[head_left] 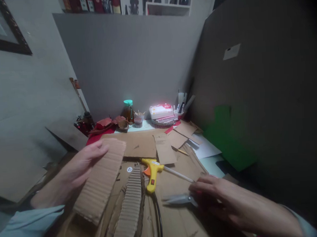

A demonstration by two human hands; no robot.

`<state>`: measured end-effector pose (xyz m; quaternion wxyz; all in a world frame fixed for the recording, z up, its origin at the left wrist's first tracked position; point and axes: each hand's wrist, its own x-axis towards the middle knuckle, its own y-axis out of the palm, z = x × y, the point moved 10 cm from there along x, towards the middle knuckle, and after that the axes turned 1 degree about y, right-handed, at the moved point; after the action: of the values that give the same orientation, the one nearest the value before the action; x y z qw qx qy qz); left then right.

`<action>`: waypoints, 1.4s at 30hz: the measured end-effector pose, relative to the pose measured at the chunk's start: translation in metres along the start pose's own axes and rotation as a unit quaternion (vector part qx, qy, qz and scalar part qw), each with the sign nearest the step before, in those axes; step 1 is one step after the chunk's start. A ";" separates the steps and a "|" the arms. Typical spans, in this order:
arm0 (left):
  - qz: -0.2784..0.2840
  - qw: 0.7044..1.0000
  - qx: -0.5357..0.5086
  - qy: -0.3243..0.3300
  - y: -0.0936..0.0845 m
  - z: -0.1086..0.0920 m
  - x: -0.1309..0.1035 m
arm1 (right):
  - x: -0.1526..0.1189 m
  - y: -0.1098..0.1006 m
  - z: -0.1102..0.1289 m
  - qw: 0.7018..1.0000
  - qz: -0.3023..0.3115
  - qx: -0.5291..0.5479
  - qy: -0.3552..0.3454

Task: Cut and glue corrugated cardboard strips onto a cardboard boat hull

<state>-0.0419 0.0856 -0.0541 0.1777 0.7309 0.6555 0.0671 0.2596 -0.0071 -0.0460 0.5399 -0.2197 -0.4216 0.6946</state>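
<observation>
My left hand grips a strip of corrugated cardboard by its upper left edge, holding it tilted above the table. In my right hand is a pair of scissors, its blades pointing left and slightly blurred; the fingers hide the handles. Between my hands lies a yellow hot glue gun with an orange trigger and a glue stick coming out of its back toward my right hand. Just left of the gun rests a narrow corrugated cardboard piece with exposed ridges.
Cardboard sheets cover much of the table. A thin wooden-handled tool lies behind the glue gun, whose black cord runs toward me. At the back stand a teal-lidded bottle, a tissue pack and a pen cup.
</observation>
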 end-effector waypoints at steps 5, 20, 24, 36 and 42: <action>0.009 0.998 0.050 0.047 -0.005 -0.004 0.002 | 0.024 0.040 0.007 0.989 0.125 -0.075 -0.007; 0.043 0.989 0.135 0.048 0.009 0.002 0.009 | 0.008 0.052 0.004 0.989 0.110 -0.089 0.034; 0.049 0.988 0.137 0.043 0.008 0.001 0.007 | 0.014 0.018 -0.010 0.997 0.071 -0.028 0.018; 0.084 0.964 0.212 0.140 0.060 -0.035 0.006 | 0.102 0.015 -0.090 0.982 -0.072 -0.151 0.083; 0.125 0.928 0.277 0.214 0.085 -0.054 0.001 | 0.103 -0.004 0.018 0.999 -0.035 -0.027 -0.032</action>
<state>0.0197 0.0893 0.0259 -0.1861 0.7955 0.5736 0.0596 0.2153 0.0831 -0.0172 0.5441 -0.1972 -0.4646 0.6702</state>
